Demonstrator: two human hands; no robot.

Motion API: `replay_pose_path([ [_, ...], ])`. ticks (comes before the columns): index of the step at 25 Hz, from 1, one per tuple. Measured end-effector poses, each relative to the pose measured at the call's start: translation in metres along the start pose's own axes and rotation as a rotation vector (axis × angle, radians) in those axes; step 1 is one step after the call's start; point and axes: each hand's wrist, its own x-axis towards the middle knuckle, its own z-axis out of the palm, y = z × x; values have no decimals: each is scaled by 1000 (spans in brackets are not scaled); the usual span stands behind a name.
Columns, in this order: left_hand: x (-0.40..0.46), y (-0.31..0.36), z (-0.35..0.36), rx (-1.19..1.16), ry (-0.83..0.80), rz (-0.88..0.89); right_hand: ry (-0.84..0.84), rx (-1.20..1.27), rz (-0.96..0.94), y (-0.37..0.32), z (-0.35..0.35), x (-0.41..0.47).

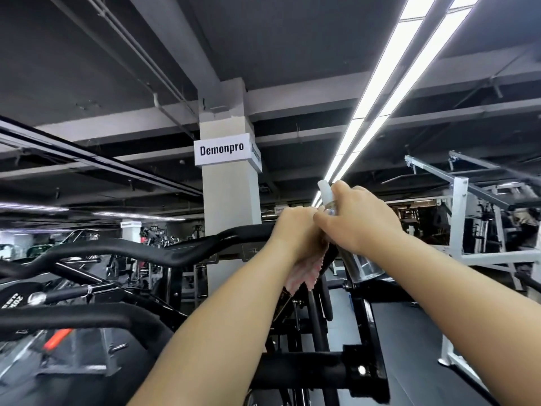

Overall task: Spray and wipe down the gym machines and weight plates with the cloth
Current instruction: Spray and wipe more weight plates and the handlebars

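Head camera view: both arms reached up toward a black curved handlebar (181, 253) of a gym machine. The left hand (295, 232) gripped a pinkish cloth (304, 272) around the bar, the cloth hanging below the hand. Touching it on the right, the right hand (360, 218) held a clear spray bottle (363, 266), its white nozzle (325, 190) above the fingers. Behind the hands stood a pillar sign (221, 149) reading "Demonpro".
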Motion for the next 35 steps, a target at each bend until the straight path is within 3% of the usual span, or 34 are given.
replay_pose_path([
  [3,-7,-13,10,91,11,33,24,-3,2,0,1,-2],
  [5,-14,-21,15,184,119,86,13,-13,2,0,-1,-2],
  [10,-39,-49,19,127,347,218,4,-37,-15,-1,-2,-3],
  [20,-105,-130,14,257,150,173,-18,-71,-45,-2,-3,-5],
  [23,-110,-132,0,54,-19,81,-22,-76,-48,-3,-2,-6],
  [25,-103,-124,-17,-288,-218,-102,-29,-83,-45,-4,-2,-7],
  [27,-89,-110,-27,-585,-290,-288,-36,-80,-29,-5,-2,-7],
  [31,-49,-90,-34,-567,-388,-313,-58,-2,37,-5,-4,-4],
  [35,-24,-104,-47,-821,-431,-433,-68,24,47,-4,-2,-3],
])
